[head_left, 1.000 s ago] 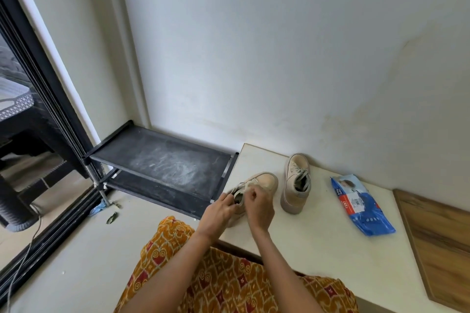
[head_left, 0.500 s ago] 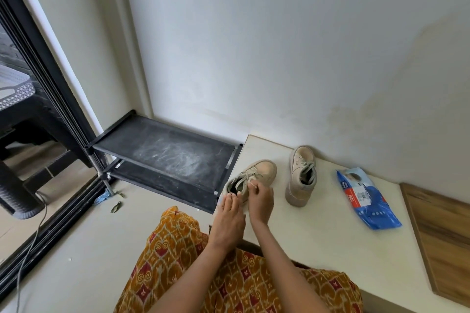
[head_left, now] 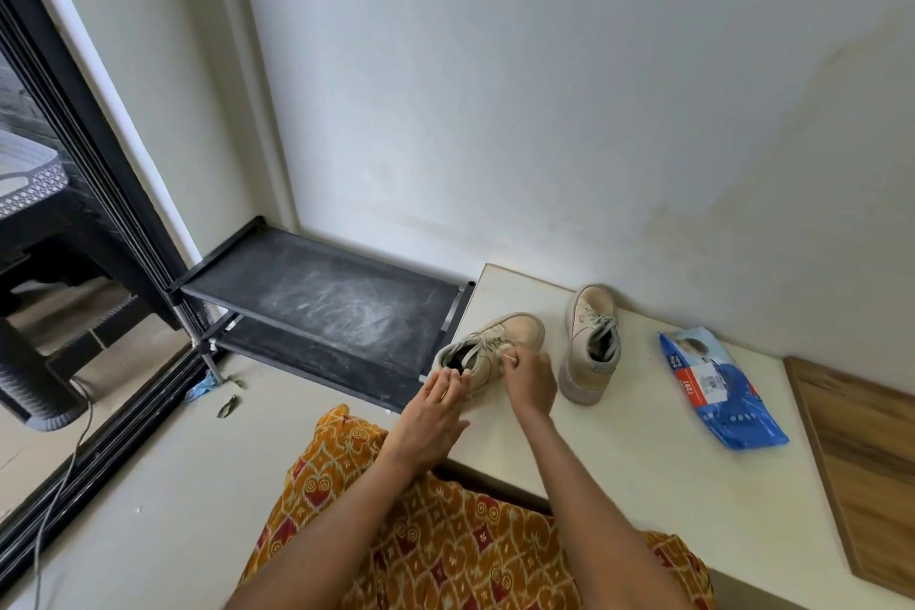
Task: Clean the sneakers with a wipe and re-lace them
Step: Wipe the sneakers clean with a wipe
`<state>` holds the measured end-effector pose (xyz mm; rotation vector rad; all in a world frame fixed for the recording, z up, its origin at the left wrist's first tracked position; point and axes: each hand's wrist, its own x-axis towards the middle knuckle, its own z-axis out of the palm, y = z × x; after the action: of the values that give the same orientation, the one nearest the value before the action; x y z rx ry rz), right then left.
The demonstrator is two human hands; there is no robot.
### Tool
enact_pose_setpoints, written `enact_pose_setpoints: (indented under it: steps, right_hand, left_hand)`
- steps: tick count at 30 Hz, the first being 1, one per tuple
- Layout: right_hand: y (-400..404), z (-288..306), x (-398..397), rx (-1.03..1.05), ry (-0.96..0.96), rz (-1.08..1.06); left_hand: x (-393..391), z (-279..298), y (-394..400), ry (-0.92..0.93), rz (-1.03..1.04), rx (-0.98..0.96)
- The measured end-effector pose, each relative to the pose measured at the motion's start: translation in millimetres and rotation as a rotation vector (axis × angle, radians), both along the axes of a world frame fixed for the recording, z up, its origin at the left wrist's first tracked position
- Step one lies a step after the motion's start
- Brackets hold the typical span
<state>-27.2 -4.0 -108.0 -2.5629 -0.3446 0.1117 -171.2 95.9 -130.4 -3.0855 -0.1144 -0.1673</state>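
Observation:
Two beige sneakers stand on the white table. The left sneaker lies near the table's left edge, toe pointing away from me. My right hand pinches its lace at the shoe's top. My left hand rests with straight fingers against the heel end of that shoe. The right sneaker stands apart, laced, toe toward the wall. A blue pack of wipes lies further right on the table.
A black two-tier shoe rack stands left of the table against the wall. A wooden board lies at the table's right end. A glass door with a black frame is at far left, and a cable runs along the floor.
My left hand has drawn back from the top of the shoe to its heel end, fingers straightened. My right hand stays on the lace. The camera view has shifted slightly.

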Motion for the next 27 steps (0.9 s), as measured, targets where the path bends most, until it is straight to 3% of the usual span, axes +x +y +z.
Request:
enact_pose_setpoints:
  steps: [3,9,13,20,27]
  right_hand:
    - [-2,8,21,-0.064,0.073,-0.044]
    - [32,10,-17,0.376,0.013,-0.054]
    - [13,-8,-7,0.266,0.053,-0.065]
    - [35,4,-50,0.577,0.053,-0.144]
    - [39,-1,-45,0.641,0.006,-0.194]
  left_hand:
    - [3,6,-5,0.093,0.069,0.073]
    - [15,10,-16,0.094,0.112,-0.005]
    - [14,11,-12,0.1,0.104,-0.04]
    - [12,9,-6,0.095,0.029,-0.08]
    - [8,8,-3,0.093,0.022,-0.007]
